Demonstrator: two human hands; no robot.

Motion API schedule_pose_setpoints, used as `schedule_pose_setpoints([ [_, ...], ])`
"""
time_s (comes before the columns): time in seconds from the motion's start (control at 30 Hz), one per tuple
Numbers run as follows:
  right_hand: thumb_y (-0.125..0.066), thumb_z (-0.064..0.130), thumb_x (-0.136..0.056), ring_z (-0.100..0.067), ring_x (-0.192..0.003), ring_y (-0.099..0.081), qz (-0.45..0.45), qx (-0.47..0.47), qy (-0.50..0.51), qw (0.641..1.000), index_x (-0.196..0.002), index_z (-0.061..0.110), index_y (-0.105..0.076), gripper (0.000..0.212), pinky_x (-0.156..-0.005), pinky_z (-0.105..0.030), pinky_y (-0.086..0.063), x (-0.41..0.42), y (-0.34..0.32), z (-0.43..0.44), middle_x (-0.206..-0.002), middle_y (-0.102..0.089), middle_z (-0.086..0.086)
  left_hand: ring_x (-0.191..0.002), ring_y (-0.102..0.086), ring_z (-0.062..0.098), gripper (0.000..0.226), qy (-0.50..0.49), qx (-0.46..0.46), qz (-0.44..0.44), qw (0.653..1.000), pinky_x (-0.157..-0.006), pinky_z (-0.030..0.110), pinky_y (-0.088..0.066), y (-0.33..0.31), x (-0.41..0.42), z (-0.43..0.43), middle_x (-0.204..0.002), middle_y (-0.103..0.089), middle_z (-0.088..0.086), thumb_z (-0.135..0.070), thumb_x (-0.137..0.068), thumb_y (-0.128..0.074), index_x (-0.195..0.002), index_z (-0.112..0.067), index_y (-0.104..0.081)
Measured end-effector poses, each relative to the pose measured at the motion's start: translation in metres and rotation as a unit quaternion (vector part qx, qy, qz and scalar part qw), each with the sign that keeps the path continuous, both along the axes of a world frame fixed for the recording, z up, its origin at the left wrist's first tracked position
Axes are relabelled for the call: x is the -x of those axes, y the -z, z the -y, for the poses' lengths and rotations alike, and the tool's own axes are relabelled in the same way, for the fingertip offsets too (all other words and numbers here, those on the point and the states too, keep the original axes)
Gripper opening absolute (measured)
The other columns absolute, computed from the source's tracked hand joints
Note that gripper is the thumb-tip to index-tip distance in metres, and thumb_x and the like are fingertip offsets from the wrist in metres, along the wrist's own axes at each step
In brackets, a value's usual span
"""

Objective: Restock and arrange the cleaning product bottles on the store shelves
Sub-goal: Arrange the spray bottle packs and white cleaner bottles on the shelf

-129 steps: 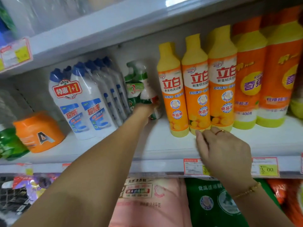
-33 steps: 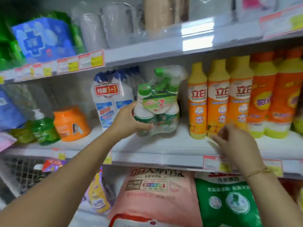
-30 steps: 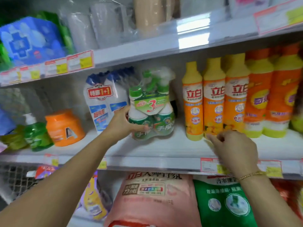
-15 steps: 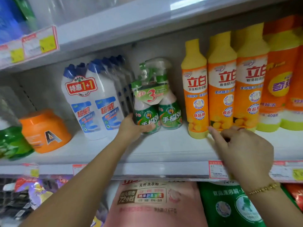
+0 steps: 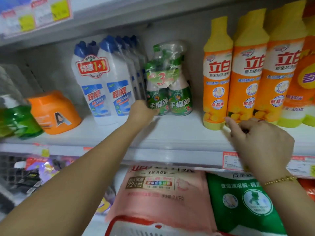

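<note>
A: What place is this?

B: A shop. A long white shelf [image 5: 179, 138] runs across, and there is another shelf above it.

A: What stands on it?

B: Tall orange bottles [image 5: 217, 82] with yellow tops stand in a row on the right. They stand straight up, with their names facing out. White bottles [image 5: 102, 86] with blue caps stand to the left in a line going back, tops up too. Between them, far back on the shelf, is a green pack [image 5: 167, 86] of spray bottles wrapped together. It stands up with its labels facing us. It is just beside the white bottles, with a gap before the orange ones.

A: What are the hands doing?

B: The left arm reaches far in. The left hand [image 5: 141, 111] holds the green pack low on its left side, with the fingers round it. The right hand [image 5: 260, 142] is near the front edge, back up and fingers curled. One finger sticks out and touches the bottom of an orange bottle. I cannot tell if that hand grips the bottle or only touches it.

A: Anything else?

B: Under the shelf lie a big pink bag [image 5: 158, 193] and a green bag [image 5: 243, 206]. An orange tub [image 5: 54, 113] sits on the shelf's left. There is a gold bracelet [image 5: 279, 179] on the right wrist.
</note>
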State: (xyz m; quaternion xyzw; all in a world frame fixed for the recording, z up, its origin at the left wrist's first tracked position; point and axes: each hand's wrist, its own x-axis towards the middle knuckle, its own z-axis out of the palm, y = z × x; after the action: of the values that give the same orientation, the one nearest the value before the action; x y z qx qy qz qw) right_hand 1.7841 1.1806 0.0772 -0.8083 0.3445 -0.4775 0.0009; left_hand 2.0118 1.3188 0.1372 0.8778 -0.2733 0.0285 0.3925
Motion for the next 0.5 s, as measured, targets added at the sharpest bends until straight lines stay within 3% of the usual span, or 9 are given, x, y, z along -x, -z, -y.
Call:
schedule_pose_setpoints([
  [0.1,-0.050,0.059,-0.090,-0.034,-0.057,-0.053,-0.024,-0.021,-0.024,0.999,-0.064,0.015,-0.070,0.055,-0.051,-0.025,-0.027,0.003,-0.004,0.000,-0.060,-0.059,-0.015,-0.070,-0.062,0.014,0.008,0.060,0.087,0.012,0.994,-0.066,0.027,-0.050,-0.005,0.038,-0.062,-0.085,-0.071,0.007,-0.021,-0.087,-0.069,-0.089,-0.013,-0.068],
  [0.2,-0.048,0.054,-0.084,-0.039,-0.071,-0.056,-0.003,-0.021,-0.082,0.996,-0.074,0.011,-0.068,0.048,-0.056,-0.031,-0.032,-0.007,-0.006,-0.023,-0.075,-0.062,-0.019,-0.054,-0.056,0.023,0.042,0.053,0.099,0.058,0.992,-0.061,0.033,-0.047,0.008,0.069,-0.157,-0.057,-0.063,0.008,-0.043,-0.082,-0.066,-0.059,-0.009,-0.057],
  [0.23,-0.052,0.047,-0.083,-0.039,-0.076,-0.055,0.016,-0.020,-0.127,0.992,-0.075,0.009,-0.064,0.040,-0.058,-0.033,-0.032,-0.015,-0.006,-0.043,-0.079,-0.060,-0.018,-0.053,-0.056,0.025,0.052,0.041,0.088,0.059,0.994,-0.058,0.033,-0.045,0.014,0.076,-0.190,-0.053,-0.059,0.011,-0.050,-0.079,-0.062,-0.057,-0.004,-0.053],
  [0.3,-0.061,0.034,-0.082,-0.034,-0.080,-0.052,0.016,-0.020,-0.243,0.970,-0.072,0.010,-0.058,0.027,-0.063,-0.035,-0.029,-0.037,0.001,-0.099,-0.077,-0.054,-0.011,-0.048,-0.058,0.015,0.059,0.001,0.053,0.040,0.998,-0.056,0.028,-0.042,0.035,0.085,-0.259,-0.051,-0.058,0.011,-0.052,-0.080,-0.062,-0.056,0.001,-0.049],
  [0.4,-0.066,0.028,-0.083,-0.026,-0.081,-0.050,-0.116,-0.004,-0.393,0.912,-0.074,0.014,-0.056,0.020,-0.070,-0.033,-0.032,-0.073,0.034,-0.184,-0.079,-0.052,-0.005,-0.053,-0.059,0.008,0.044,-0.115,-0.036,0.009,0.993,-0.051,0.014,-0.036,0.085,0.086,-0.359,-0.052,-0.061,0.001,-0.036,-0.085,-0.069,-0.057,-0.005,-0.056],
  [0.47,-0.057,0.041,-0.084,-0.022,-0.086,-0.053,-0.232,-0.018,-0.439,0.868,-0.084,0.021,-0.059,0.020,-0.074,-0.031,-0.039,-0.089,0.073,-0.227,-0.088,-0.057,-0.002,-0.066,-0.062,0.010,0.025,-0.187,-0.066,-0.037,0.979,-0.061,0.016,-0.042,0.126,0.079,-0.421,-0.064,-0.065,-0.007,-0.034,-0.079,-0.074,-0.068,-0.016,-0.062],
  [0.5,-0.054,0.047,-0.083,-0.021,-0.089,-0.057,-0.282,-0.063,-0.460,0.839,-0.091,0.024,-0.060,0.025,-0.075,-0.030,-0.042,-0.091,0.092,-0.244,-0.093,-0.059,0.000,-0.081,-0.064,0.015,0.021,-0.224,-0.075,-0.078,0.969,-0.070,0.022,-0.046,0.147,0.076,-0.450,-0.082,-0.068,-0.007,-0.033,-0.075,-0.079,-0.081,-0.018,-0.065],
])
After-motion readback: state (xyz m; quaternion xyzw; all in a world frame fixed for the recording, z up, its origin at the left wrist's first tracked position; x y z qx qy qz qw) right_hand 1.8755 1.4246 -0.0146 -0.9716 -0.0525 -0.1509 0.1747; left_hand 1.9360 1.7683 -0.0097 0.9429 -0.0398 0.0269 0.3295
